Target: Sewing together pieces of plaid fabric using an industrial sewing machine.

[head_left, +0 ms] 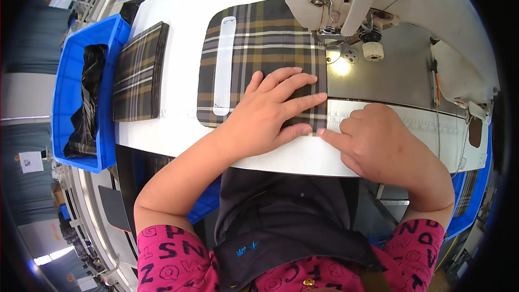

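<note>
A plaid fabric panel (270,27) in dark grey, olive and white lies flat on the white sewing table, its right edge running up to the needle area of a sewing machine (308,0). A white strip (225,65) with rounded ends lies along the panel's left side. My left hand (275,103) rests on the panel with fingers spread, pressing its lower right part. The index fingertip of my right hand (367,138) touches the panel's lower right corner; its other fingers are curled, and whether they hold anything is hidden.
A stack of folded plaid pieces (138,75) sits at the left of the table (178,65). Beyond it, a blue bin (108,151) holds dark plaid cloth. Orange-handled snips (437,86) are by the machine at right. Another blue bin (470,200) stands lower right.
</note>
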`<state>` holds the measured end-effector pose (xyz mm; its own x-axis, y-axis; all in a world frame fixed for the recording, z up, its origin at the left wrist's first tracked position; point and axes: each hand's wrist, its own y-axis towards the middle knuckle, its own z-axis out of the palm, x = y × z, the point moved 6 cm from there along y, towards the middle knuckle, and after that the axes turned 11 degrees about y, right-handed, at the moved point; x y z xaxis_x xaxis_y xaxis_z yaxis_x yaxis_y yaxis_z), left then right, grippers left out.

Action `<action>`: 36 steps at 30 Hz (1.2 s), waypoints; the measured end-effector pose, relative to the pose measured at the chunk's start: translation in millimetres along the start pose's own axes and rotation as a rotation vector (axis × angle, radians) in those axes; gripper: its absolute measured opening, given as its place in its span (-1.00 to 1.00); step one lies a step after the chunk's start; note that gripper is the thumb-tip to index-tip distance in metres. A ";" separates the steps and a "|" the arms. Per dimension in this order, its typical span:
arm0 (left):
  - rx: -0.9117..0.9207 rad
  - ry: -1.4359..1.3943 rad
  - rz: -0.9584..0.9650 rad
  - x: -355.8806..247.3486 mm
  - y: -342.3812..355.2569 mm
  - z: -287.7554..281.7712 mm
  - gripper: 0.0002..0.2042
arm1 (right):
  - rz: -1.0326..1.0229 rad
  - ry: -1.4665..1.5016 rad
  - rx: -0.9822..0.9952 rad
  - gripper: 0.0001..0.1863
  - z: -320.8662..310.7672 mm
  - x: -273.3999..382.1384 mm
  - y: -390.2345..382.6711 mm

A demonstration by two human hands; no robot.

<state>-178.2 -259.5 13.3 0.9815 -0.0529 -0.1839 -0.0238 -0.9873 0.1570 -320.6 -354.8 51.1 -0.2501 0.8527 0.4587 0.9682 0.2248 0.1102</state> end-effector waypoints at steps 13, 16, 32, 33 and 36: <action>-0.084 -0.014 0.052 30.9 28.3 3.1 -0.42 | 0.106 -0.102 -0.111 -0.64 1.2 -28.2 6.8; -0.090 -0.002 0.051 37.0 35.4 3.4 -0.44 | 0.116 -0.160 -0.122 -0.62 1.6 -34.9 7.2; -0.077 -0.096 -0.038 80.3 71.7 5.0 -0.54 | 0.216 -0.255 -0.267 -0.56 1.5 -64.1 18.8; -0.107 -0.090 -0.023 82.7 74.4 5.0 -0.54 | 0.223 -0.274 -0.290 -0.57 1.5 -65.5 19.0; -0.121 -0.026 0.002 91.3 81.7 8.3 -0.53 | 0.219 -0.301 -0.360 -0.55 -0.1 -66.8 21.0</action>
<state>-92.2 -346.2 1.3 0.9763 -0.0605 -0.2079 -0.0016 -0.9621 0.2727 -283.5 -407.1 22.9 0.0186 0.9713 0.2370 0.9267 -0.1058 0.3606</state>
